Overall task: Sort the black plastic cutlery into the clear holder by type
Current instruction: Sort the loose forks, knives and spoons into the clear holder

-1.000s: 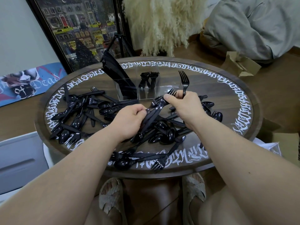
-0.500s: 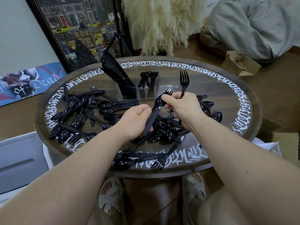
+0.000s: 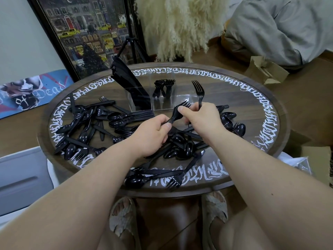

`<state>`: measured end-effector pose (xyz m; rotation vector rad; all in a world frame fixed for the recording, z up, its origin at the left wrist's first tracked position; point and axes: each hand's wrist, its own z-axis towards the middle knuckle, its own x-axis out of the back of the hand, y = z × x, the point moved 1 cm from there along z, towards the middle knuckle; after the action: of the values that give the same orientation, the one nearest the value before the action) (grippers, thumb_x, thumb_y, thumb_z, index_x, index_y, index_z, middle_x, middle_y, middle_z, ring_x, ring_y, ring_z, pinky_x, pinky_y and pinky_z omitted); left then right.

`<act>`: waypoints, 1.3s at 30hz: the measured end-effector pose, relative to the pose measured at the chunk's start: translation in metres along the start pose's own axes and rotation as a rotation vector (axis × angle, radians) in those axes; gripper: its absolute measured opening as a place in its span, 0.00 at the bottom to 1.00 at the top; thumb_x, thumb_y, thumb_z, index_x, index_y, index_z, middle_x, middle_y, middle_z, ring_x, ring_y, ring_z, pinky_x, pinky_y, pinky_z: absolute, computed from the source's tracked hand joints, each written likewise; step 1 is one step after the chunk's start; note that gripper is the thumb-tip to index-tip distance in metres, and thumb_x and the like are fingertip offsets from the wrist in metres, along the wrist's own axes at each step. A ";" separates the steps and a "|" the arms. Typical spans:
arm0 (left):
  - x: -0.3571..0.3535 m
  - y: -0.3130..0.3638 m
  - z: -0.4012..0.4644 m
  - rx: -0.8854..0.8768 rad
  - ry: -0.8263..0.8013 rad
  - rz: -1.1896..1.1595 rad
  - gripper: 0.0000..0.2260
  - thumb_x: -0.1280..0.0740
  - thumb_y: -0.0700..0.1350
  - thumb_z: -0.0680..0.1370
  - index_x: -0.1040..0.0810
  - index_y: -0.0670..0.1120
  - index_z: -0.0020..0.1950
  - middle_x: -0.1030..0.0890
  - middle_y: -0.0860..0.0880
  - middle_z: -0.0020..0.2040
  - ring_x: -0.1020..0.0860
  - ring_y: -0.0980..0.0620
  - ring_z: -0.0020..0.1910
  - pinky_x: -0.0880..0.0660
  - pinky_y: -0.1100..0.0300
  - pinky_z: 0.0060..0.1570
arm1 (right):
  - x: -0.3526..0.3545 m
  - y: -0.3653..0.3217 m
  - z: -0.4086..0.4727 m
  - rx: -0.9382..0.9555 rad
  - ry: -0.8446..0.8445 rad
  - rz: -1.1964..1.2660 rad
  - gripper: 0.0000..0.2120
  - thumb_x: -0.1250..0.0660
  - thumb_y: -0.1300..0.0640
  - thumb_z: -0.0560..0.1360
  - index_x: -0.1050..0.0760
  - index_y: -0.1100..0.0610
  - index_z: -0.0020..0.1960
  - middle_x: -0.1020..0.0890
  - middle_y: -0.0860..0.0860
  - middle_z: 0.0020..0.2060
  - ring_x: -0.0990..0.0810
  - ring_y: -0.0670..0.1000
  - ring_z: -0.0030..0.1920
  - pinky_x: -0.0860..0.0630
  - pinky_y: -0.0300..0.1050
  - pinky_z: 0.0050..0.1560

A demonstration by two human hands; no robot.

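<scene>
Black plastic forks, spoons and knives (image 3: 86, 123) lie scattered over the round table (image 3: 255, 112). The clear holder (image 3: 158, 98) stands at the back middle, with knives (image 3: 129, 83) leaning in its left compartment and a few pieces (image 3: 164, 87) in the middle one. My left hand (image 3: 153, 134) grips the handle of a fork (image 3: 178, 112) lifted above the pile. My right hand (image 3: 201, 118) pinches that fork near its tines and also holds a second fork (image 3: 198, 91) upright.
A framed picture (image 3: 86, 33) and a tripod (image 3: 133, 47) stand behind the table, beside pampas grass (image 3: 176, 27). A cardboard piece (image 3: 266, 69) lies at the right, a white bin (image 3: 19, 177) at the left. My sandalled feet (image 3: 124, 219) show under the table's front edge.
Both hands have lifted the fork up out of the pile and toward the holder. The upright fork in my right hand moved slightly with it.
</scene>
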<state>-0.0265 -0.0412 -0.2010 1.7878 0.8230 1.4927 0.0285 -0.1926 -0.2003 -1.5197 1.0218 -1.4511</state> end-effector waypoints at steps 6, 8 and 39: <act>0.009 -0.001 0.003 0.071 0.141 0.092 0.10 0.44 0.47 0.82 0.24 0.48 0.50 0.21 0.49 0.39 0.26 0.50 0.40 0.29 0.54 0.45 | -0.001 -0.002 0.004 -0.087 -0.054 0.074 0.18 0.48 0.43 0.80 0.28 0.55 0.46 0.27 0.50 0.36 0.32 0.50 0.35 0.36 0.45 0.38; 0.012 -0.001 0.004 0.104 0.183 0.104 0.12 0.44 0.47 0.81 0.23 0.46 0.50 0.23 0.49 0.39 0.27 0.48 0.41 0.29 0.53 0.47 | 0.000 -0.002 0.004 -0.068 -0.055 0.115 0.13 0.45 0.52 0.79 0.26 0.53 0.41 0.27 0.50 0.33 0.31 0.50 0.34 0.33 0.45 0.36; 0.004 -0.002 0.004 0.033 0.047 0.013 0.15 0.42 0.53 0.81 0.30 0.45 0.39 0.30 0.53 0.29 0.33 0.54 0.29 0.35 0.57 0.35 | -0.005 -0.008 -0.005 -0.111 -0.106 0.434 0.10 0.31 0.68 0.73 0.31 0.58 0.44 0.24 0.56 0.39 0.19 0.50 0.32 0.20 0.42 0.35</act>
<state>-0.0220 -0.0375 -0.2013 1.7912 0.8653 1.5426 0.0234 -0.1851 -0.1948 -1.3288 1.2898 -1.0154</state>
